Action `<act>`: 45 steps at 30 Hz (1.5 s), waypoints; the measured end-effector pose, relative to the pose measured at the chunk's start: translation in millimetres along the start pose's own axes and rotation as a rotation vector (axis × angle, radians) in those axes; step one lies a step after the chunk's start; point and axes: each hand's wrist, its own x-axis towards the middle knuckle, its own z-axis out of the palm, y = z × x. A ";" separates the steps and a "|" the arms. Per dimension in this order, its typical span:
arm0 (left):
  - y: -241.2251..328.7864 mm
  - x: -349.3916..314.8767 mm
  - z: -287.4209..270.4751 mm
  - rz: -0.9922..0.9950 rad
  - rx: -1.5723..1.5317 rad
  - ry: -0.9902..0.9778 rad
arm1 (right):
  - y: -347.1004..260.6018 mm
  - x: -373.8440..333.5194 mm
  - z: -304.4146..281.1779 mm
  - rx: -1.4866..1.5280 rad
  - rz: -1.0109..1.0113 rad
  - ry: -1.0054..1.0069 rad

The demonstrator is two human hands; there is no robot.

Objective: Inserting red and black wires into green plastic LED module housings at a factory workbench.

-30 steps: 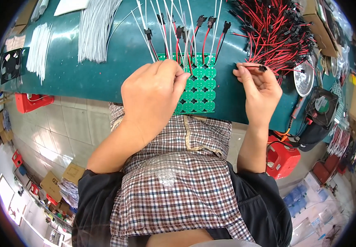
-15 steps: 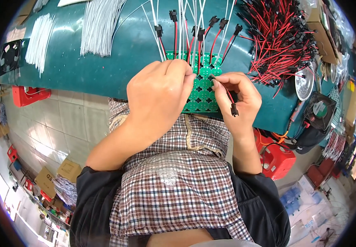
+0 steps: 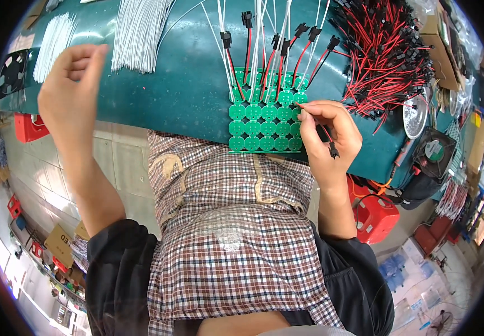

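Note:
My left hand [image 3: 74, 89] is raised off the board, over the table's left part, beside a short bundle of white wires [image 3: 56, 42]. Its fingers are curled, thumb against them, slightly blurred, with nothing seen in them. Between thumb and forefinger of my right hand [image 3: 334, 131] is a red-and-black connector lead [image 3: 324, 133]; its black plug hangs over the palm. The lead's stripped end is at the right edge of a green circuit board panel [image 3: 260, 129]. Several similar leads and white wires stand up from the panel's far rows.
A larger bundle of white wires [image 3: 138, 39] lies at the far left on the green table [image 3: 169, 101]. A heap of red-and-black leads [image 3: 387, 61] covers the far right. Near it are a metal dish [image 3: 415, 117], a soldering iron [image 3: 403, 151] and a fan [image 3: 435, 150].
My left hand has left the panel and swung to the far left, uncovering the panel's near rows. My right hand keeps the lead and has shifted slightly right; the panel too.

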 end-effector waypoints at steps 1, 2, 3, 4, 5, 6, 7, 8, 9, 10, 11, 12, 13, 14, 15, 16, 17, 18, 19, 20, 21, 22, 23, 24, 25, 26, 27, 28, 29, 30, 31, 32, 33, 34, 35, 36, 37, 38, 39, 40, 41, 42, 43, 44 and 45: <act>-12.4 8.3 -1.8 -0.001 -0.003 -0.001 | -0.1 -1.0 -0.4 -0.003 0.001 -0.020; -22.8 15.5 -8.8 -0.055 0.155 0.009 | -1.3 -1.3 -0.5 0.006 0.001 -0.046; -33.9 22.6 -15.3 -0.107 0.313 0.018 | -2.5 -1.2 -0.5 0.016 0.000 -0.051; -49.4 30.4 -10.6 -0.106 0.300 0.013 | -1.2 -2.0 -0.6 -0.007 -0.002 -0.047; -62.5 38.6 -12.0 -0.119 0.397 0.008 | -1.2 -2.0 -1.5 -0.016 -0.003 -0.044; -76.2 47.0 -13.1 -0.131 0.495 0.002 | -0.9 -2.1 -2.4 -0.015 -0.003 -0.043; -92.5 53.6 -13.7 -0.133 0.496 0.003 | -0.1 -2.7 -2.3 -0.017 -0.004 -0.044; -109.8 60.6 -11.6 -0.110 0.544 0.002 | 0.5 -3.1 -2.1 -0.022 -0.005 -0.043; -126.9 67.1 -10.2 -0.086 0.593 0.004 | 0.5 -3.4 -2.1 -0.022 -0.006 -0.043; -146.7 73.1 -8.9 -0.087 0.594 0.006 | -0.3 -3.5 -2.1 -0.032 -0.010 -0.045; -167.3 77.9 -8.1 -0.101 0.585 -0.043 | -0.9 -3.3 -1.7 -0.038 -0.013 -0.048; -181.0 82.3 -7.0 -0.113 0.573 -0.094 | -0.7 -2.5 -0.8 -0.039 -0.014 -0.048; -185.3 86.4 -6.9 -0.110 0.571 -0.093 | -0.3 -1.6 0.0 -0.054 -0.047 -0.031; -189.8 89.4 -7.2 -0.135 0.565 -0.128 | -0.2 -1.0 0.6 -0.068 -0.081 -0.015; -194.6 91.0 -7.3 -0.160 0.561 -0.162 | -0.5 -0.7 0.6 -0.069 -0.082 -0.014; -190.8 91.4 -6.7 -0.159 0.559 -0.162 | -1.2 0.1 0.2 -0.081 -0.091 -0.021; -187.3 91.0 -6.2 -0.152 0.542 -0.162 | -1.8 0.7 0.0 -0.093 -0.101 -0.028; -183.4 90.1 -5.7 -0.145 0.525 -0.162 | -2.0 0.8 0.1 -0.094 -0.102 -0.028; -178.1 89.2 -6.0 -0.146 0.525 -0.159 | -1.9 0.9 0.4 -0.096 -0.106 -0.025; -172.4 88.1 -5.9 -0.175 0.529 -0.159 | -1.9 0.9 0.6 -0.099 -0.109 -0.023; -168.6 87.4 -5.6 -0.204 0.532 -0.160 | -1.9 1.0 0.7 -0.099 -0.112 -0.023; -167.3 86.4 -5.9 -0.206 0.533 -0.156 | -2.2 0.9 0.9 -0.105 -0.107 -0.020; -167.0 84.9 -5.3 -0.189 0.522 -0.143 | -2.4 0.9 1.1 -0.111 -0.102 -0.017; -166.3 83.6 -4.6 -0.172 0.512 -0.129 | -2.5 0.7 1.3 -0.110 -0.105 -0.016; -164.6 82.9 -4.4 -0.172 0.513 -0.125 | -2.5 0.6 1.8 -0.105 -0.090 -0.009; -162.5 82.4 -4.3 -0.182 0.507 -0.128 | -2.8 0.6 2.1 -0.101 -0.074 -0.003; -161.7 82.1 -4.4 -0.191 0.501 -0.131 | -3.5 0.7 2.0 -0.099 -0.078 -0.001; -164.2 82.3 -3.9 -0.191 0.501 -0.126 | -4.7 1.2 1.8 -0.104 -0.066 -0.006; -168.1 82.9 -3.1 -0.170 0.530 -0.119 | -5.9 1.7 1.7 -0.109 -0.055 -0.012; -170.6 83.6 -3.6 -0.149 0.559 -0.111 | -7.3 2.1 1.9 -0.106 -0.059 -0.011; -165.9 83.8 -3.6 -0.147 0.558 -0.108 | -9.0 2.4 1.4 -0.117 -0.043 -0.015; -160.9 82.5 -3.2 -0.174 0.570 -0.116 | -10.5 3.2 0.9 -0.128 -0.028 -0.020; -155.2 80.6 -3.0 -0.203 0.581 -0.125 | -12.0 4.5 0.3 -0.128 -0.029 -0.018; -147.4 78.6 -3.7 -0.200 0.580 -0.123 | -13.3 5.5 -1.0 -0.141 -0.027 -0.033; -138.3 76.4 -6.0 -0.219 0.565 -0.117 | -14.1 6.2 -2.2 -0.153 -0.025 -0.049; -130.7 74.3 -7.4 -0.239 0.550 -0.110 | -14.0 6.9 -3.2 -0.154 -0.025 -0.046; -125.7 72.1 -9.3 -0.240 0.551 -0.109 | -14.4 7.7 -4.0 -0.148 -0.017 -0.060; -121.5 69.9 -10.9 -0.235 0.526 -0.073 | -15.0 8.1 -5.0 -0.142 -0.008 -0.075; -117.2 67.0 -11.9 -0.231 0.501 -0.038 | -16.7 8.3 -6.3 -0.141 -0.009 -0.075; -112.9 64.5 -12.6 -0.233 0.503 -0.036 | -18.7 9.8 -6.9 -0.148 0.007 -0.091; -108.2 61.5 -12.9 -0.200 0.373 -0.055 | -19.6 10.8 -7.4 -0.155 0.024 -0.107; -102.5 58.3 -12.5 -0.166 0.245 -0.074 | -19.3 11.2 -7.7 -0.152 0.023 -0.111; -94.3 54.3 -13.1 -0.170 0.251 -0.069 | -19.6 12.0 -7.8 -0.146 0.022 -0.120; -85.9 51.9 -2.3 -0.177 0.054 -0.165 | -18.3 12.3 -7.1 -0.157 0.026 -0.121; -78.1 49.9 9.0 -0.182 -0.144 -0.261 | -17.8 13.2 -5.6 -0.169 0.027 -0.117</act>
